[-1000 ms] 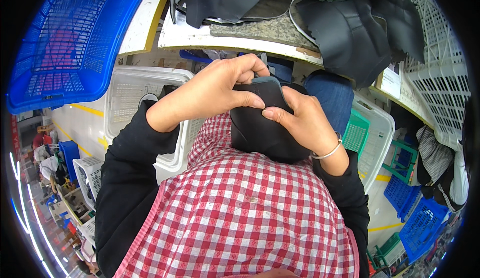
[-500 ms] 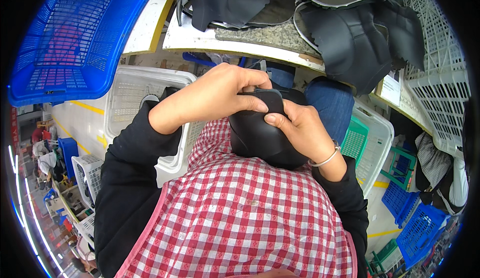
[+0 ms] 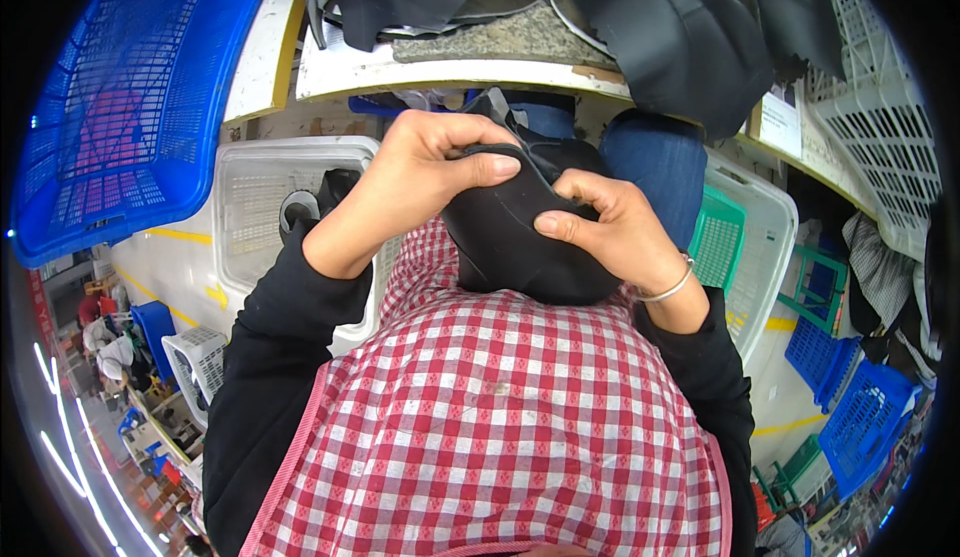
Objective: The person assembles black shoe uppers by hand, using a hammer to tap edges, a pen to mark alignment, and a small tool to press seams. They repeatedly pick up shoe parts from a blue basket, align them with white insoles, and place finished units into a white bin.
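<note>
Spreading farther apart than a moment ago, the left hand (image 3: 415,172) and right hand (image 3: 628,239) pinch the far edge of the black leather-like piece (image 3: 530,262), near the checked apron (image 3: 490,407); edge handling seems unfinished.

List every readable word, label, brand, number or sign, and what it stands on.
No words or numbers are legible.
White sheet by the bench: print too small.
Red strip, far left: any marks too blurred.
Yellow arrow on the floor: wordless.
Black piece in left hand and right hand: no readable text.
</note>
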Demonstrator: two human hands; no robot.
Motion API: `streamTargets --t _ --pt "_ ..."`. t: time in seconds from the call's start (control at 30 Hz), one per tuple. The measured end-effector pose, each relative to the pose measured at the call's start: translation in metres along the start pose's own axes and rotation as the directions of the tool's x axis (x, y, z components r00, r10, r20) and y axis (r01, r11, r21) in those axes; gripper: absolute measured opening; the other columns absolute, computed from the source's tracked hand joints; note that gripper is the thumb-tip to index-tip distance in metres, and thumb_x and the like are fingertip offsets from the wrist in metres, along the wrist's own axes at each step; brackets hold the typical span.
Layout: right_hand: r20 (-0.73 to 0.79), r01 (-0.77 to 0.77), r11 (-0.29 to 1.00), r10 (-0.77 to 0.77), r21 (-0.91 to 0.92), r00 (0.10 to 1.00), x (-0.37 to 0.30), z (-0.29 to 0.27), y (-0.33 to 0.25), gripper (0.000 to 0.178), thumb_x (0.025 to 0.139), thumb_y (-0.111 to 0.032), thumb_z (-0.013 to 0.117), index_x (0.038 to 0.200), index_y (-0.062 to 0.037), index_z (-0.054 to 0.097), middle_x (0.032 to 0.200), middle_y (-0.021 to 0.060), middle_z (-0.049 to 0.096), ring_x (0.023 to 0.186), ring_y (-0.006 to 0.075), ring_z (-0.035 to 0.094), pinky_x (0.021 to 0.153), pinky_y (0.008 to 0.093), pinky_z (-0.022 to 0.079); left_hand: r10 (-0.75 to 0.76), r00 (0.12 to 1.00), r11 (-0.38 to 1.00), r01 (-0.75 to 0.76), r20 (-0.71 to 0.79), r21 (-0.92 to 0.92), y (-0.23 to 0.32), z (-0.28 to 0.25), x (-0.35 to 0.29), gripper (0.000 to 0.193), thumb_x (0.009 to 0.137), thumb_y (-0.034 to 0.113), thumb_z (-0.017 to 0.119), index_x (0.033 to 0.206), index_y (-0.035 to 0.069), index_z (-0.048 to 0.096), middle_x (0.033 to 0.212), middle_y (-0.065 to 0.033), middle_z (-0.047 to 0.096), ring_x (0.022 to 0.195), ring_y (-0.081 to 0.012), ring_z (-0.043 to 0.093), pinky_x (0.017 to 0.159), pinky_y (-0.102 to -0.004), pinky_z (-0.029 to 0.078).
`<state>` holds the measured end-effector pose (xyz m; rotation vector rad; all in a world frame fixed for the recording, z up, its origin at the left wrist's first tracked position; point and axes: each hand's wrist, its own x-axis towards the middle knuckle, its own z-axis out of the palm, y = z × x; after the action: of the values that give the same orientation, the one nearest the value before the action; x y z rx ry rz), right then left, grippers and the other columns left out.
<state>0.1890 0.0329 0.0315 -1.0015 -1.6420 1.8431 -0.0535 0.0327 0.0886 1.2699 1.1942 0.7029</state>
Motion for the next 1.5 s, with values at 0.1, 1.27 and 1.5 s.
streamTargets --t 0.1,1.27,1.5 --pt "-0.094 0.054 0.992 -0.065 -0.118 0.993 -0.002 0.001 0.005 0.022 0.088 -0.018 0.084 0.092 -0.0031 0.068 0.077 -0.0013 0.062 0.073 0.0054 0.053 0.066 0.0265 0.046 0.046 0.998 0.997 -0.044 -0.037 0.057 0.000 0.000 -0.005 0.014 0.091 0.004 0.077 0.103 -0.003 0.077 0.089 -0.0030 0.074 0.083 -0.0080 0.068 0.076 -0.0233 0.055" --pt "-0.129 -0.043 0.934 0.094 0.353 0.987 -0.033 -0.027 0.032 0.011 0.093 -0.014 0.078 0.096 -0.0045 0.074 0.089 -0.0005 0.071 0.082 0.0061 0.062 0.079 0.0238 0.050 0.114 0.993 0.974 -0.105 -0.033 0.200 -0.011 0.006 -0.021 0.019 0.087 0.004 0.081 0.096 0.000 0.065 0.084 -0.0008 0.066 0.081 -0.0064 0.059 0.073 -0.0259 0.049" --pt "0.157 0.075 0.986 -0.098 0.148 0.983 0.002 -0.026 -0.015 0.029 0.095 -0.014 0.077 0.118 0.0023 0.071 0.105 0.0016 0.072 0.093 0.0073 0.065 0.082 0.0218 0.053 0.197 0.980 0.973 -0.192 -0.026 0.130 -0.007 0.018 -0.015 0.060 0.078 -0.004 0.084 0.127 0.004 0.050 0.102 -0.0008 0.054 0.096 -0.0090 0.054 0.088 -0.0253 0.046"
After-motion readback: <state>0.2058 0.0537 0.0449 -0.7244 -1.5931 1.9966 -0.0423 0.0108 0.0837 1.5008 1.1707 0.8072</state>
